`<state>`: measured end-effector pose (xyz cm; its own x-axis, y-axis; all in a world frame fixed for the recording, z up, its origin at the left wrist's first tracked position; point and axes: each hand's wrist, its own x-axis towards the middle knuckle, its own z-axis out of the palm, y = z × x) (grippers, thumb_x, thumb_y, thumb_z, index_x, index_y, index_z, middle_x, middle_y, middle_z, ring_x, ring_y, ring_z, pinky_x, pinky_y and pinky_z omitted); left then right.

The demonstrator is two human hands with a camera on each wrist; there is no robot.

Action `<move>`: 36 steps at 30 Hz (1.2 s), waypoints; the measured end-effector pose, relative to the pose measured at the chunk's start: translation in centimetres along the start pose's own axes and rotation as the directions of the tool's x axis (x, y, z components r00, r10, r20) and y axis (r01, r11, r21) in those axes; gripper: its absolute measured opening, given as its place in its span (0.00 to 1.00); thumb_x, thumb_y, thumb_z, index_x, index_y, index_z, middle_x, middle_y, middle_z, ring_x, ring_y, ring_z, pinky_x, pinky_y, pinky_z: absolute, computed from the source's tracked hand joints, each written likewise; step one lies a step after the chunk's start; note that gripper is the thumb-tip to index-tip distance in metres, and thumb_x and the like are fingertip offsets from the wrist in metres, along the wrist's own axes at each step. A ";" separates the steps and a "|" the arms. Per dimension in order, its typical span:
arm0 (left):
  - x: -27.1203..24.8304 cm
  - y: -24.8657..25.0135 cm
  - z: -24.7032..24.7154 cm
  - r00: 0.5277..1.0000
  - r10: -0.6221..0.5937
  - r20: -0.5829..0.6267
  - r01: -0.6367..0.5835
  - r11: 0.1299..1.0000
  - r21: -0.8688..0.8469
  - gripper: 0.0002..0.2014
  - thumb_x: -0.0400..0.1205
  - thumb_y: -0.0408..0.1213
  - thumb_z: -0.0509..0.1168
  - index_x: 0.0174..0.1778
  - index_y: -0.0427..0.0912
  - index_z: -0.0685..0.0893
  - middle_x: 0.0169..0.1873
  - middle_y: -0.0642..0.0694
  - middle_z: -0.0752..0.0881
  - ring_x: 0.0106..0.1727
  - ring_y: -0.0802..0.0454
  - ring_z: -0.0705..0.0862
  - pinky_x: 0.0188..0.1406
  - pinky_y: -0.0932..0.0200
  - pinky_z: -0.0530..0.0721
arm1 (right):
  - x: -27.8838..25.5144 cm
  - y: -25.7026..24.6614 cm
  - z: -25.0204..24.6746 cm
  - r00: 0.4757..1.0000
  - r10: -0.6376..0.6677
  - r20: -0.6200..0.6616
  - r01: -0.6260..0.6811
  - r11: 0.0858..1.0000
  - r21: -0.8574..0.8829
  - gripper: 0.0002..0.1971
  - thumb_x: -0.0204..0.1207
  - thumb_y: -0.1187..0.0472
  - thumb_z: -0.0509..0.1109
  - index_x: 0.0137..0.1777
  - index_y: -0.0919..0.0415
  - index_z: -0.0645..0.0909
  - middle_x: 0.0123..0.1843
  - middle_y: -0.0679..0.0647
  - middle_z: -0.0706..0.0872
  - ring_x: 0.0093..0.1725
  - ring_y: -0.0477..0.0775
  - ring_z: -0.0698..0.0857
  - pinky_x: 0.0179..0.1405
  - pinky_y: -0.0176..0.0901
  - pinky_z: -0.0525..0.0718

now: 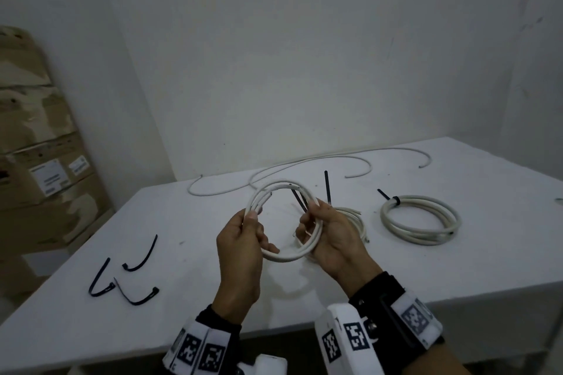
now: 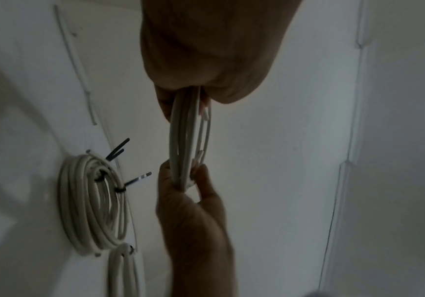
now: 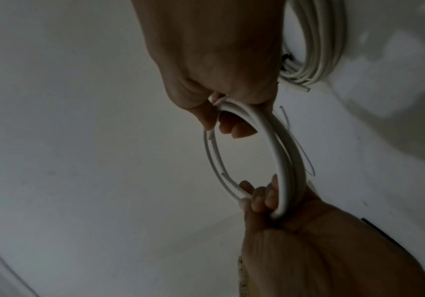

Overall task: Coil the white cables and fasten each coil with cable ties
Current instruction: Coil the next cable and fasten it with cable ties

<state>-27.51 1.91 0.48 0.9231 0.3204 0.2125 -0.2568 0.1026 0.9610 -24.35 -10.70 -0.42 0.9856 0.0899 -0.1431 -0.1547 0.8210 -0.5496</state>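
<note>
Both hands hold a white cable coil (image 1: pixel 286 256) upright above the white table (image 1: pixel 457 268). My left hand (image 1: pixel 253 224) pinches the coil's left side, thumb on top. My right hand (image 1: pixel 313 222) grips its right side, fingers curled through the loop. The left wrist view shows the coil (image 2: pixel 188 140) edge-on between the left hand (image 2: pixel 206 60) and the right hand (image 2: pixel 193 201). In the right wrist view the coil (image 3: pixel 277 160) spans the right hand (image 3: pixel 219 60) and left hand (image 3: pixel 282 241). Three loose black cable ties (image 1: pixel 143 256) lie at the table's left.
A tied coil (image 1: pixel 420 219) lies at the right. Another tied coil (image 1: pixel 353 216) lies behind my right hand, its black tie tails (image 1: pixel 327 189) sticking up. Loose white cables (image 1: pixel 304 161) trail along the table's back. Cardboard boxes (image 1: pixel 39 146) stack at the left.
</note>
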 end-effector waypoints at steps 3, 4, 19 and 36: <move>0.4 0.8 -0.7 0.948 -0.261 0.180 0.310 0.883 -0.354 0.13 0.88 0.36 0.53 0.52 0.33 0.81 0.21 0.49 0.69 0.20 0.56 0.69 0.21 0.61 0.74 | -0.1 0.1 -1.1 0.998 0.057 0.003 -0.057 0.996 0.068 0.06 0.78 0.69 0.64 0.39 0.64 0.77 0.25 0.54 0.77 0.23 0.48 0.78 0.24 0.35 0.82; 0.6 0.8 -0.9 0.929 -0.304 0.212 0.366 0.840 -0.400 0.14 0.88 0.37 0.53 0.51 0.32 0.80 0.20 0.49 0.68 0.20 0.56 0.67 0.20 0.62 0.72 | -0.2 0.2 -1.4 0.998 0.066 0.009 -0.066 0.997 0.051 0.05 0.78 0.70 0.64 0.40 0.65 0.77 0.26 0.55 0.77 0.23 0.48 0.79 0.24 0.36 0.83; 1.5 -0.2 -2.2 0.953 -0.285 0.102 0.295 0.949 -0.113 0.14 0.88 0.36 0.56 0.54 0.30 0.82 0.21 0.51 0.63 0.18 0.59 0.61 0.14 0.66 0.60 | -0.3 0.8 -2.9 0.962 -0.264 0.074 0.249 0.726 -0.641 0.14 0.73 0.73 0.72 0.57 0.64 0.75 0.42 0.66 0.84 0.35 0.56 0.89 0.40 0.47 0.86; 1.7 0.0 -2.9 0.931 -0.337 0.143 0.344 0.939 -0.028 0.15 0.88 0.37 0.57 0.51 0.29 0.83 0.20 0.52 0.62 0.17 0.60 0.60 0.13 0.67 0.57 | -0.5 -0.2 -3.4 0.971 -0.122 0.206 0.233 0.686 -0.690 0.18 0.75 0.60 0.74 0.63 0.51 0.75 0.53 0.62 0.85 0.49 0.52 0.85 0.50 0.46 0.82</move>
<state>-26.71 5.19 0.29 0.9865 0.1294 -0.1005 0.0683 0.2325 0.9702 -25.03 -12.81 -3.05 0.9898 0.1030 0.0980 0.0765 0.1951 -0.9778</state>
